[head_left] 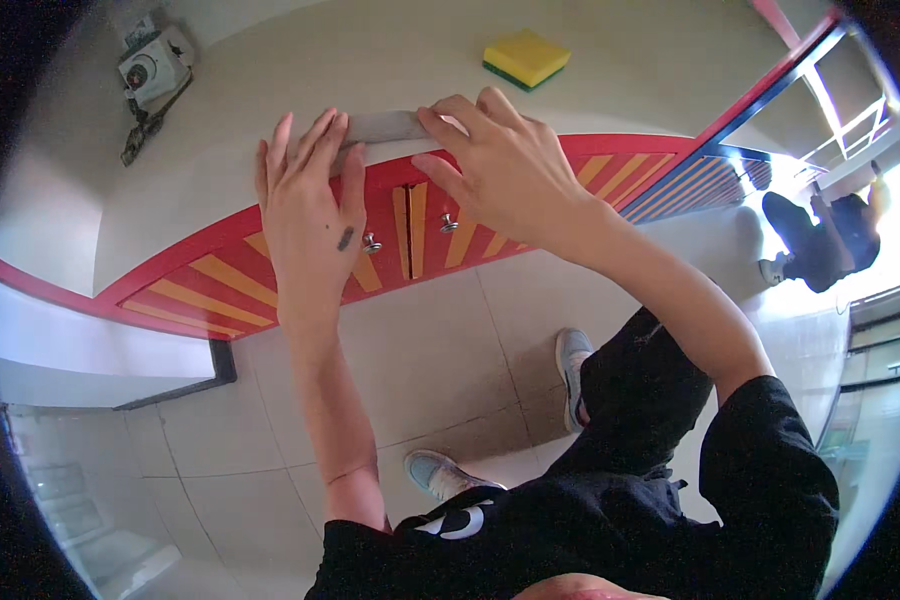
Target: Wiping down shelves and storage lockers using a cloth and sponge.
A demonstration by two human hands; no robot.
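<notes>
A grey folded cloth [382, 127] lies along the front edge of the pale counter [280, 60]. On its left end sits my left hand [315, 210], fingers over the top and thumb on the near side. My right hand [515, 165] grips the other end between fingertips and thumb. The part of the cloth under my fingers is hidden. Farther back on the counter, apart from both hands, rests a yellow sponge [528, 58] with a green underside.
Below the counter are red doors [210, 290] with yellow stripes and round metal knobs [449, 222]. A white socket box [155, 70] with a dark plug and cable is at the far left. Another person [830, 230] is at the right on the tiled floor [410, 350].
</notes>
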